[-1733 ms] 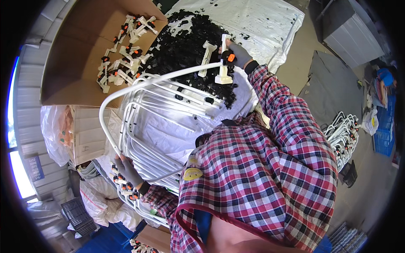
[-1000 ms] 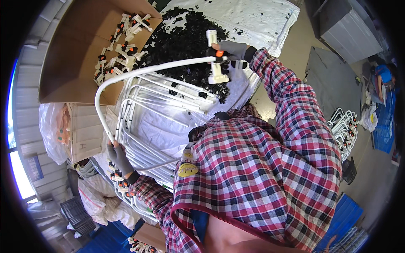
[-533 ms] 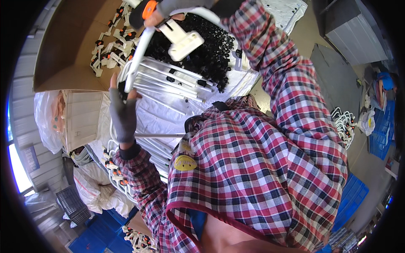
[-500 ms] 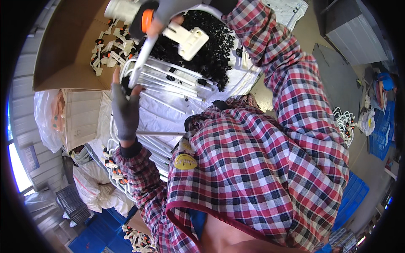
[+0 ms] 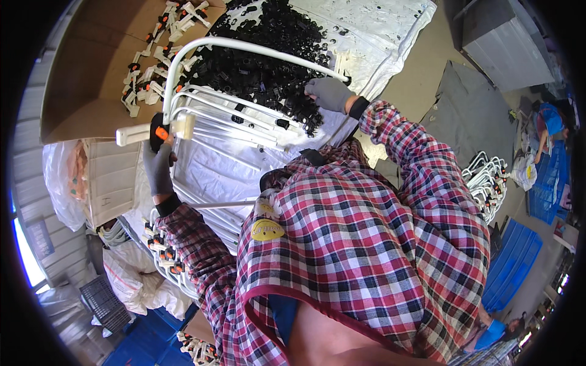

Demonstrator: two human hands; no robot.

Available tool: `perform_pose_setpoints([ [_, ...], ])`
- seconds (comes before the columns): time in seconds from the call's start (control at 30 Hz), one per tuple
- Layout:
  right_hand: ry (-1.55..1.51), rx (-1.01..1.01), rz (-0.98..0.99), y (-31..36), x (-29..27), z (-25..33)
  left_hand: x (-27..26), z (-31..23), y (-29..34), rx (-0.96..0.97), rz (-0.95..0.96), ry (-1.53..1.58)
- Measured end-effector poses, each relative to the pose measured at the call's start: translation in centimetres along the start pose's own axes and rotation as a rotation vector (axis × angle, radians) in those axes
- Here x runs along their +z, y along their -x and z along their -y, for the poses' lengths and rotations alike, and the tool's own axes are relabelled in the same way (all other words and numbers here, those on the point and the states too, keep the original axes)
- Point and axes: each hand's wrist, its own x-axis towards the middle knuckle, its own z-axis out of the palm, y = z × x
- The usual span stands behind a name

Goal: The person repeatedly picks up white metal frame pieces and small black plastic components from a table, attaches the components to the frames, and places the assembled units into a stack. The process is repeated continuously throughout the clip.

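Note:
My left hand (image 5: 160, 171), in a grey fingerless glove, is closed around the lower end of a white bent tube (image 5: 244, 49) at its clamp. The clamp (image 5: 160, 131) has cream jaws, a black body and an orange button. From there the tube rises, bends and runs right, its black-tipped far end close to my right hand. My right hand (image 5: 329, 93), gloved alike, is at the right edge of a heap of small black plastic parts (image 5: 262, 55). Its fingers are curled; whatever they pinch is hidden.
More white bent tubes (image 5: 226, 131) lie on a white sheet (image 5: 390, 30). A cardboard box (image 5: 85, 91) at the far left holds several cream clamps (image 5: 146, 79). Finished-looking tubes with clamps (image 5: 168, 256) hang at left. Another person (image 5: 549, 122) is at the right, near blue crates (image 5: 513, 262).
The tube with its clamp has swung away from the camera and now rests in my left hand. My right hand has left the clamp and moved right and down to the black parts.

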Motion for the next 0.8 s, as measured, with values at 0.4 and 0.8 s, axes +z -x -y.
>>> perform_pose_setpoints([
  [0.4, -0.16, 0.387, -0.255, -0.1, 4.5, -4.1, -3.5, 1.1, 8.5, 0.011, -0.302, 0.049],
  [0.8, -1.153, 0.608, -0.583, 0.0, 3.7, -5.0, -4.3, 2.0, 8.7, 0.001, -0.3, 0.017],
])
